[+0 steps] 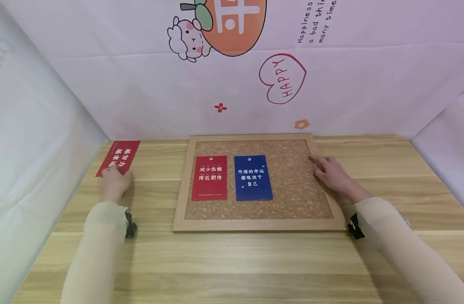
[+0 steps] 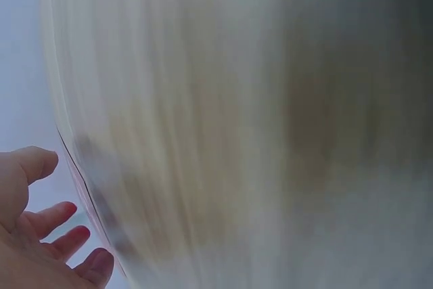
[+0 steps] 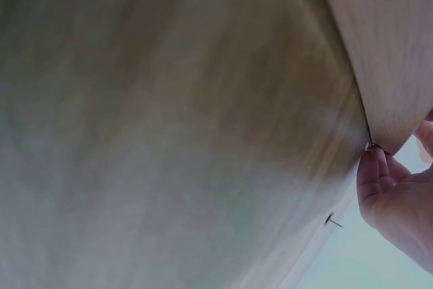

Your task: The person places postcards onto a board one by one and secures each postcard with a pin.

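A wood-framed cork board (image 1: pixel 292 185) lies flat on the table. Pinned to it side by side are a red card (image 1: pixel 210 185) and a blue card (image 1: pixel 253 192), each with white writing. At the far left, another red card (image 1: pixel 121 153) rests on the tabletop. My left hand (image 1: pixel 115 183) is over its near end, covering part of the writing; in the left wrist view the fingers are loosely spread, thumb apart. My right hand (image 1: pixel 332 174) grips the board's right side, its fingers at the edge of the wooden frame (image 3: pixel 382 65) in the right wrist view.
Behind the board rises a white printed cloth (image 1: pixel 159 97), with another white cloth wall (image 1: pixel 34 147) on the left. The wood-grain table (image 1: pixel 232 266) extends in front of the board and to both sides. Black wrist straps (image 1: pixel 130 226) show at both sleeves.
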{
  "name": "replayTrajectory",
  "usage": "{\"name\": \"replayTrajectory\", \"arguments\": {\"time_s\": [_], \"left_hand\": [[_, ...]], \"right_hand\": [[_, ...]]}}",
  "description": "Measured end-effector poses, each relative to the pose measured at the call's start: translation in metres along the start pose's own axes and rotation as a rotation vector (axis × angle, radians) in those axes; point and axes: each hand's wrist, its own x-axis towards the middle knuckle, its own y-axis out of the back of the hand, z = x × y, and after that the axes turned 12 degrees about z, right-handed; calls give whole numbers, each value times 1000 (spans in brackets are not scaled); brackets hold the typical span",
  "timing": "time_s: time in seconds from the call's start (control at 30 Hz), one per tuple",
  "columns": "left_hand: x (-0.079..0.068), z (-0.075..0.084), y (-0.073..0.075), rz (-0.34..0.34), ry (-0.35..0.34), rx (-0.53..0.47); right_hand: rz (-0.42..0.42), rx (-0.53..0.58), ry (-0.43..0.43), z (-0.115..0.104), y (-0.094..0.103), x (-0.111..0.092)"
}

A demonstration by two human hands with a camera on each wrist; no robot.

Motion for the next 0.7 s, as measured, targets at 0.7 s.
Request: {"name": "replayTrajectory", "arguments": {"time_s": [0.7], "left_hand": [[20,-17,6,32,-45,55]], "right_hand": [[20,-2,7,-1,0,-1]]}}
